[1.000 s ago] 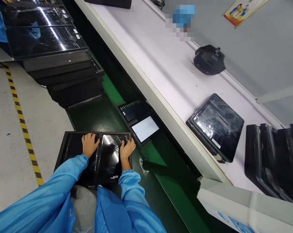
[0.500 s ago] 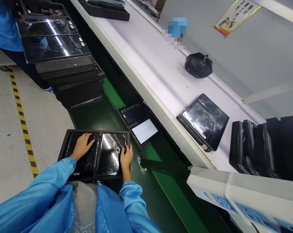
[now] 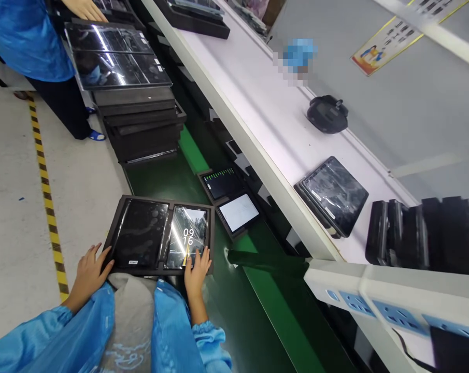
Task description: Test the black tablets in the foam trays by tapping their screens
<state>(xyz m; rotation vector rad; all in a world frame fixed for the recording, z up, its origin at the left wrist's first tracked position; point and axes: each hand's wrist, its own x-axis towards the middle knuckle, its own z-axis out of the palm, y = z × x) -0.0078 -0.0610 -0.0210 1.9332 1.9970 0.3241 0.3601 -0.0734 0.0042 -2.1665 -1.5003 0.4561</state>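
A dark two-compartment tray [image 3: 211, 225] lies in front of me at my waist, with a film-covered tablet in each compartment. The left tablet [image 3: 141, 233] has a black screen and a small white label at its lower edge. The right tablet [image 3: 180, 223] is lit and shows a clock reading 09 16 over a picture. My left hand [image 3: 88, 274] is open at the tray's lower left corner, fingers stretched; whether it touches the rim I cannot tell. My right hand [image 3: 197, 272] is open, its fingertips resting over the lower right of the lit tablet.
Beyond, another tray holds a lit white-screen tablet [image 3: 239, 212] and a dark-screen one [image 3: 222, 182]. Stacked trays [image 3: 141, 122] rise at the far left beside a co-worker [image 3: 28, 41]. A white shelf [image 3: 257, 119] runs along the right, carrying wrapped tablets [image 3: 335, 194] and a black pouch [image 3: 327, 114].
The right tablet's screen has lit up. My left hand has moved off the left tablet to the tray's corner, and my right hand has slid down. The co-worker's hand has come into view.
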